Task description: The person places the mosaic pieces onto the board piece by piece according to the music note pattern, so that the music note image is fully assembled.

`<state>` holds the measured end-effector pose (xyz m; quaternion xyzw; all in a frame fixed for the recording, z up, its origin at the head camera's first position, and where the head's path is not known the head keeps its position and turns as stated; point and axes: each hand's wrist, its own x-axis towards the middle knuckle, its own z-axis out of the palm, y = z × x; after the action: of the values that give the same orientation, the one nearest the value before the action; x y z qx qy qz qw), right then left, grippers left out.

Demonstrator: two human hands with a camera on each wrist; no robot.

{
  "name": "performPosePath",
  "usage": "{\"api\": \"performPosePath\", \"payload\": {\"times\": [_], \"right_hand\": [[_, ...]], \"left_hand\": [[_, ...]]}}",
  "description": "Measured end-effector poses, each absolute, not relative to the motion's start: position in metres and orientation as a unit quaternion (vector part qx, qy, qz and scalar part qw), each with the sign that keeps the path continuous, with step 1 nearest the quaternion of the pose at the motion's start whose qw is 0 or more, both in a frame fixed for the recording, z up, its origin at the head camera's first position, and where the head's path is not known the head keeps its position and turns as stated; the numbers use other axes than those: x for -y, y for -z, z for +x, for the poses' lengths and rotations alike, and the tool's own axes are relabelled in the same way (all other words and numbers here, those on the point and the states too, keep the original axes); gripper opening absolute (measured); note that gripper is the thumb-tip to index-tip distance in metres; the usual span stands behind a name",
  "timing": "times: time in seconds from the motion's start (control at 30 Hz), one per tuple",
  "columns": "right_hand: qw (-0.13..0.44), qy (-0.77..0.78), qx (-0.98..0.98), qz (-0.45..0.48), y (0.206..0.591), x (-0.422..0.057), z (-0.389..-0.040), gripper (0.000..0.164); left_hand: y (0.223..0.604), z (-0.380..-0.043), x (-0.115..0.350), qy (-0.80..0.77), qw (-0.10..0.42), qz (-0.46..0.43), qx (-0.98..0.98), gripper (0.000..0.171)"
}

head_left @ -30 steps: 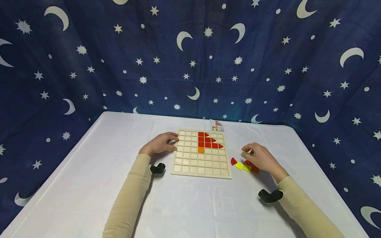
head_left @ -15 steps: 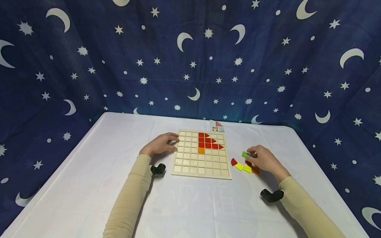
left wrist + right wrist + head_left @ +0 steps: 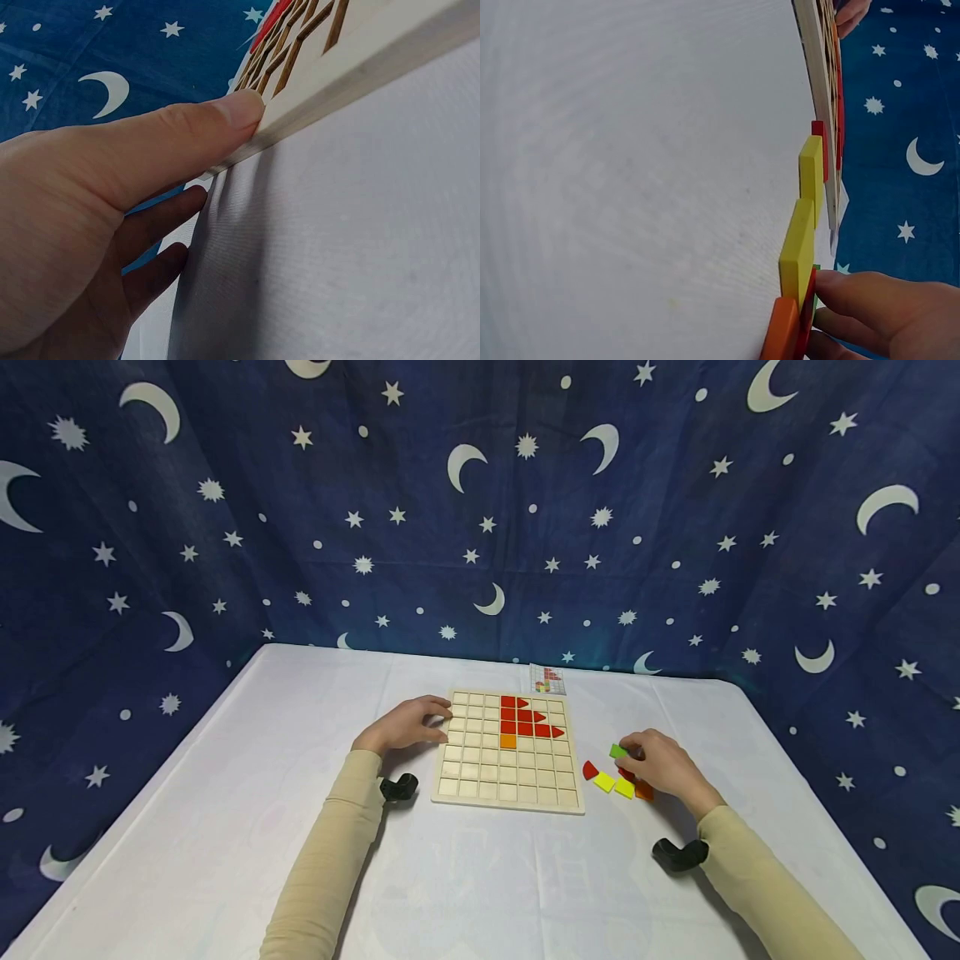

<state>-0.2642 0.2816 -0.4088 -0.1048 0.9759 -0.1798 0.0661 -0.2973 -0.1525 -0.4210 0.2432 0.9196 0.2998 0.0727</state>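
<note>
A wooden grid board [image 3: 487, 777] lies on the table, with red squares [image 3: 507, 715], red pointed pieces [image 3: 557, 732] and an orange square [image 3: 508, 741] set in it. My left hand [image 3: 401, 723] is at its left edge. In the left wrist view the thumb [image 3: 240, 109] rests on the board's rim, fingers loosely extended. Right of the board, my right hand [image 3: 663, 767] has thumb and forefinger around a green square tile [image 3: 617, 751]. Its thumb [image 3: 836, 289] is close beside a red piece [image 3: 808, 307], which partly hides the green tile in the right wrist view.
Near the right hand lie a red quarter-round piece [image 3: 590, 770], yellow tiles [image 3: 604, 782] and an orange piece [image 3: 644, 790]. A small pattern card [image 3: 548, 680] sits behind the board. A dark blue cloth [image 3: 375, 527] with moons and stars hangs beyond the white table [image 3: 465, 877].
My right hand drew back slightly, uncovering more of the green tile, then closed in on it again. The left hand has stayed at the board's edge.
</note>
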Motion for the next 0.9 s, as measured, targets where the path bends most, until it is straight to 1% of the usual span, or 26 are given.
{"api": "performPosePath", "payload": {"times": [0.37, 0.77, 0.9], "right_hand": [[0.058, 0.177, -0.977, -0.100, 0.4110, -0.2787, -0.2651, 0.033], [0.041, 0.176, -0.976, -0.119, 0.4106, -0.2795, -0.2655, 0.030], [0.040, 0.175, -0.977, -0.119, 0.4116, -0.2797, -0.2665, 0.032]], "left_hand": [[0.4201, -0.2965, 0.1516, -0.299, 0.076, 0.235, -0.922, 0.048], [0.4205, -0.2978, 0.1512, -0.303, 0.071, 0.234, -0.921, 0.047], [0.4209, -0.2979, 0.1512, -0.305, 0.072, 0.232, -0.921, 0.047]]}}
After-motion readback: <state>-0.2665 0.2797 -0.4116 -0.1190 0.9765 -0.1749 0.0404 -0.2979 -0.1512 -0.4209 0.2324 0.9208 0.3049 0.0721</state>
